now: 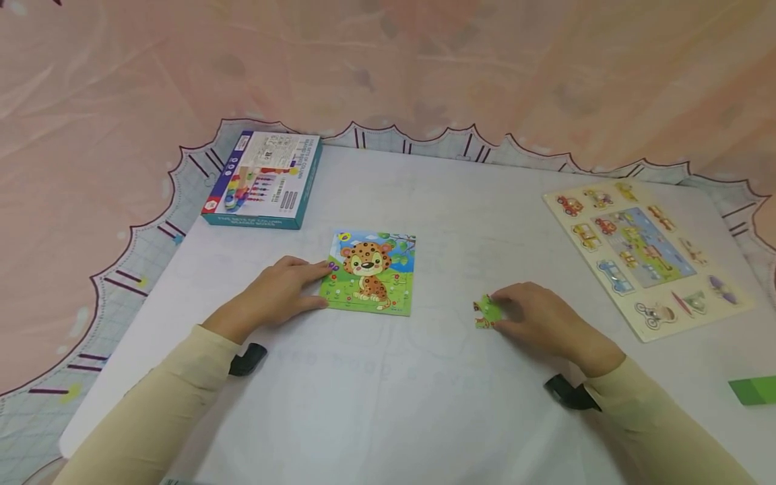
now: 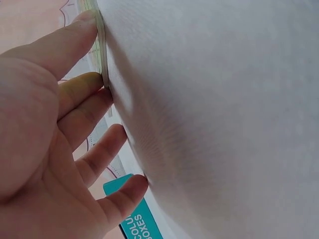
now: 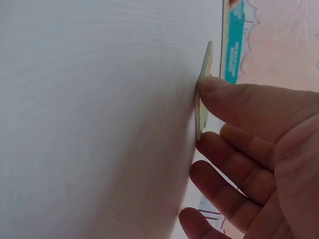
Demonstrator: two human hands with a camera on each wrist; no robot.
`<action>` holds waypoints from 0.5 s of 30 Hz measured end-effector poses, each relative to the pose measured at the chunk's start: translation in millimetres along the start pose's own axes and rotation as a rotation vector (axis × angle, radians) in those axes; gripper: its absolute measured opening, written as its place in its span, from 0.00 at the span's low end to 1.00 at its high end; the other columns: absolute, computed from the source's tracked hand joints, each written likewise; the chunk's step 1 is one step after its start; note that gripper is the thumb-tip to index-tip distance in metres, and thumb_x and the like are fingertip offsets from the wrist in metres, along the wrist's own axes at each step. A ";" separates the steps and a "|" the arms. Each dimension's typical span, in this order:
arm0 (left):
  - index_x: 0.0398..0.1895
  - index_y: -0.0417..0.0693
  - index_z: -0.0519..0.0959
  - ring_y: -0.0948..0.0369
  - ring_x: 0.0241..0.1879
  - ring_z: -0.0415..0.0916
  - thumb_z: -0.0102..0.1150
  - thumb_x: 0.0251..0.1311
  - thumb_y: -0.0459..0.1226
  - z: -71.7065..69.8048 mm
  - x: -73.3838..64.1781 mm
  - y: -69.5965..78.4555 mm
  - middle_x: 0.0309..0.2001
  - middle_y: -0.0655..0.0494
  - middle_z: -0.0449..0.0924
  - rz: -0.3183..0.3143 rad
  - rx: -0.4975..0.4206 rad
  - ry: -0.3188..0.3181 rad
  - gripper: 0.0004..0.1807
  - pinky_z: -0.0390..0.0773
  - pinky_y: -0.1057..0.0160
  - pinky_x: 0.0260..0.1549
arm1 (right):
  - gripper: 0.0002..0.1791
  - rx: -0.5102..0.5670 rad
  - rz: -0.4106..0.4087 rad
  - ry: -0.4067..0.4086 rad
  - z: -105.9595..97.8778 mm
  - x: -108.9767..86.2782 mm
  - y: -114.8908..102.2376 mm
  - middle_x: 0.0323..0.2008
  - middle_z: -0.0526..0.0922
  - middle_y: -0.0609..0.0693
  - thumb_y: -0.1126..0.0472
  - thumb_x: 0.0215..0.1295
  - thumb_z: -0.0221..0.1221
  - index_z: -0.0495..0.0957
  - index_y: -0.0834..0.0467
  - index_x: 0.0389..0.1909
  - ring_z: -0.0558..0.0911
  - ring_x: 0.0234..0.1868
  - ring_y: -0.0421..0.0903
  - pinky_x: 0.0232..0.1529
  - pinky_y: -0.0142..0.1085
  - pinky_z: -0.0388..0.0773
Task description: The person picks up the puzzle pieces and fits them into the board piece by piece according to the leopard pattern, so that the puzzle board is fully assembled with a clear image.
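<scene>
A square puzzle [image 1: 368, 276] with a spotted leopard cub on green grass lies flat on the white table. At its left edge is my left hand [image 1: 275, 293], index finger and thumb extended against the side. The left wrist view shows the thumb on the puzzle's edge [image 2: 101, 45], with other fingertips resting at the table surface. To the right, my right hand [image 1: 542, 320] pinches a small green puzzle piece [image 1: 485, 313] between thumb and fingers, apart from the square. The piece [image 3: 199, 114] appears edge-on, close over the tabletop, in the right wrist view.
A teal-sided box [image 1: 261, 178] of beads lies at the back left. At the back right is a wooden peg board [image 1: 721, 308] with vehicle pieces. A green block [image 1: 752, 391] sits at the right edge. Behind the white table [image 1: 424, 404] hangs pinkish cloth.
</scene>
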State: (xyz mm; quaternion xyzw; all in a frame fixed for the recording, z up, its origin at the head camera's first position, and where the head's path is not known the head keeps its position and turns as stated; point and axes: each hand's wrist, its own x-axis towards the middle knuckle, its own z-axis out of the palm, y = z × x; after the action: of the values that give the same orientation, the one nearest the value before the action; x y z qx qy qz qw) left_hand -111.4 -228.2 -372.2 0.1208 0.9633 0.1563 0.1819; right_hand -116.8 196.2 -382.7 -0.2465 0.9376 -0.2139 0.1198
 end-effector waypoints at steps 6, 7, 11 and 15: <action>0.73 0.50 0.69 0.42 0.67 0.61 0.67 0.63 0.48 0.6 0.6 -0.3 0.67 0.46 0.72 0.002 0.017 0.002 0.36 0.66 0.37 0.62 | 0.22 -0.015 -0.011 0.003 -0.3 4.0 -1.4 0.51 0.83 0.60 0.62 0.58 0.70 0.80 0.66 0.52 0.78 0.56 0.61 0.58 0.56 0.72; 0.73 0.50 0.69 0.42 0.67 0.61 0.67 0.63 0.47 1.0 0.7 -0.3 0.67 0.46 0.72 0.003 0.017 0.003 0.36 0.66 0.37 0.62 | 0.23 -0.022 -0.015 0.001 -0.1 4.7 -1.6 0.51 0.83 0.60 0.63 0.58 0.70 0.80 0.67 0.53 0.78 0.55 0.61 0.58 0.56 0.73; 0.73 0.51 0.69 0.43 0.67 0.61 0.68 0.63 0.48 1.1 1.1 -0.1 0.67 0.46 0.72 0.003 0.014 0.005 0.36 0.66 0.37 0.62 | 0.25 -0.045 -0.020 -0.011 0.9 7.6 -3.1 0.51 0.82 0.62 0.63 0.58 0.71 0.78 0.70 0.54 0.78 0.55 0.61 0.59 0.56 0.73; 0.73 0.50 0.69 0.43 0.67 0.61 0.68 0.62 0.47 1.4 1.4 -0.1 0.66 0.46 0.73 0.005 0.013 0.005 0.36 0.66 0.37 0.62 | 0.25 -0.053 -0.026 -0.010 2.5 9.5 -3.9 0.51 0.82 0.63 0.63 0.58 0.70 0.78 0.70 0.54 0.78 0.55 0.62 0.58 0.56 0.73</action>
State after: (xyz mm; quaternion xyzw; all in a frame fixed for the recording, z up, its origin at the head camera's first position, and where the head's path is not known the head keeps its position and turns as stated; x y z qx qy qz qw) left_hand -112.1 -227.5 -373.9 0.1241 0.9644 0.1509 0.1783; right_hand -122.4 187.4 -384.2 -0.2629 0.9391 -0.1892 0.1149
